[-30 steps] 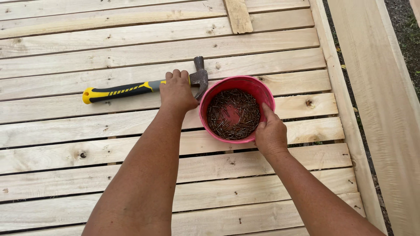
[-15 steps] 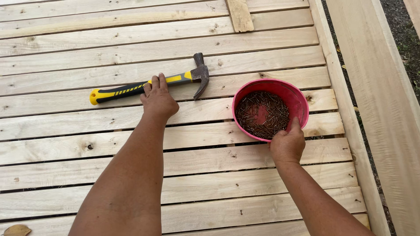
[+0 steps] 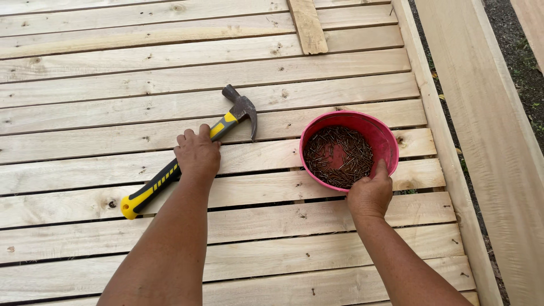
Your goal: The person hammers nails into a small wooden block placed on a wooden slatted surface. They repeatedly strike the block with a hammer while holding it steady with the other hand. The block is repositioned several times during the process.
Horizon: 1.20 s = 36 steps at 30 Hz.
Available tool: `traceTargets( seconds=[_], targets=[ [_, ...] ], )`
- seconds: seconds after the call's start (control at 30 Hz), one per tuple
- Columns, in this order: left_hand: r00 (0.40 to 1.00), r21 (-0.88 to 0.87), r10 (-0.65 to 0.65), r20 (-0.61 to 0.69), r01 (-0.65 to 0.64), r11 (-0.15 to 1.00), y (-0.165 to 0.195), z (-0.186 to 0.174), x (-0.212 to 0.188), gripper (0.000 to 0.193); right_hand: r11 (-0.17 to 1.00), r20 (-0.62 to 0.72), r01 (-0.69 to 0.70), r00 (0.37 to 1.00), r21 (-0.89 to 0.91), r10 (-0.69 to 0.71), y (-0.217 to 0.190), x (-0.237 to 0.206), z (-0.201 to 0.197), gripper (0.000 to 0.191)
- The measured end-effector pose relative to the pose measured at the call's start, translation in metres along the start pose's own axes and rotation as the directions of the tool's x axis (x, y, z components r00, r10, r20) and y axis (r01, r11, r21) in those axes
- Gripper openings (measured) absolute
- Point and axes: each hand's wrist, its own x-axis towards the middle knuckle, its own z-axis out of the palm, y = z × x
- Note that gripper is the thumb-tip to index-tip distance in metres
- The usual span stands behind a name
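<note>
Left hand (image 3: 197,156) clasped over yellow-black claw hammer (image 3: 190,156), handle running diagonally; right hand (image 3: 371,192) pinching rim of red plastic nail bowl (image 3: 385,136)

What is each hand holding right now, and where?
Left hand covers the yellow-and-black claw hammer mid-handle; right hand holds the red plastic bowl of nails by its near rim.

I am at an outdoor carpentry site: under me lies a deck of pale raw planks (image 3: 317,85) with gaps and nail heads. On it lie a claw hammer (image 3: 187,160) and a red bowl of nails (image 3: 347,148); right of the planks, dark gravel ground (image 3: 518,56) shows.
</note>
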Motion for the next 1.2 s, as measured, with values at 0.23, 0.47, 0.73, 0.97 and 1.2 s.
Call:
traceTargets(
  seconds=[0.23,0.47,0.73,0.97,1.2],
  targets=[
    [0.985,-0.348,-0.104,0.136,0.146,0.926,0.039,0.003,-0.065,0.04,0.955,0.343,-0.273,0.913,0.117,0.22,-0.038,-0.003,-0.037,0.066],
    [0.942,-0.493,-0.104,0.318,0.258,0.831,0.058,-0.001,-0.081,0.05,0.725,0.461,-0.478,0.852,0.496,0.247,-0.063,-0.011,-0.06,0.073],
    [0.894,-0.715,-0.051,0.446,0.389,0.581,0.054,0.022,-0.09,0.048,0.868,0.679,-0.412,0.724,0.279,0.125,-0.054,-0.048,-0.065,0.073],
    [0.838,-0.847,-0.128,0.53,0.53,-0.043,0.098,0.041,-0.137,0.038,0.705,0.941,-0.651,0.331,0.281,-0.069,-0.071,-0.119,-0.081,0.037],
    [0.877,-0.865,0.051,0.477,0.479,-0.151,0.107,0.036,-0.204,0.032,0.888,0.925,-0.455,0.362,0.063,0.12,-0.076,-0.156,-0.125,0.022]
  ],
)
